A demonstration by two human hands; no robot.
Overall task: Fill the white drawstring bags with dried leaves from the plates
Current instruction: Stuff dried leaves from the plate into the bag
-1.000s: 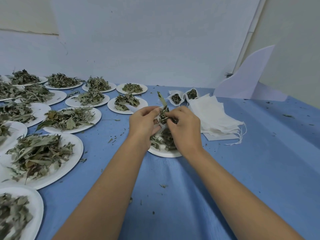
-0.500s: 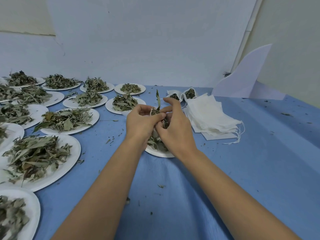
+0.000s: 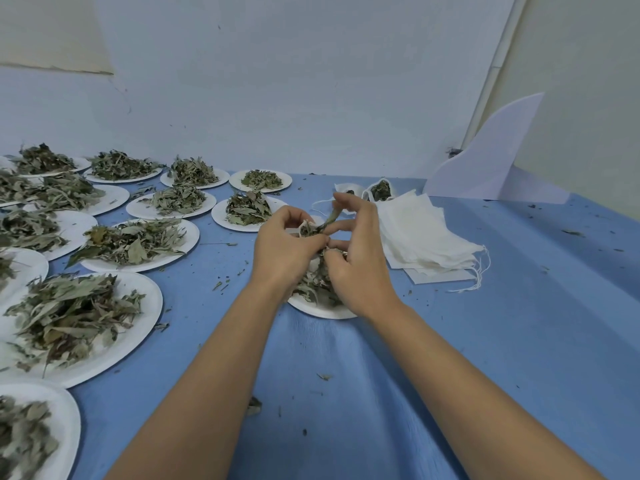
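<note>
- The white drawstring bag [image 3: 305, 227] being filled is above the near plate, in the middle of the table. Only a bit of its thin, crumpled fabric mouth shows between the fingers, with dark leaf bits inside.
- The left hand [image 3: 287, 251] curls around the bag and grips it; most of the bag is hidden behind this hand.
- The right hand [image 3: 360, 261] pinches a long, narrow dried leaf [image 3: 331, 217] at the bag's mouth, its other fingers loosely bent.
- The near plate [image 3: 320, 309], round, white and paper-like, lies under both hands with a heap of curled grey-green leaves, largely covered by them.
- Just right, a fanned stack of empty bags [image 3: 426, 244] lies flat, gauzy, with strings trailing off its edge.
- Behind the hands stand two filled bags [image 3: 381, 190], open-topped, showing dark leaves; the left one is partly hidden.
- To the left, many leaf plates [image 3: 138, 268] sit in rows; the outermost are cut off.
- Everything rests on a wrinkled blue cloth [image 3: 346, 393] littered with crumbs.
</note>
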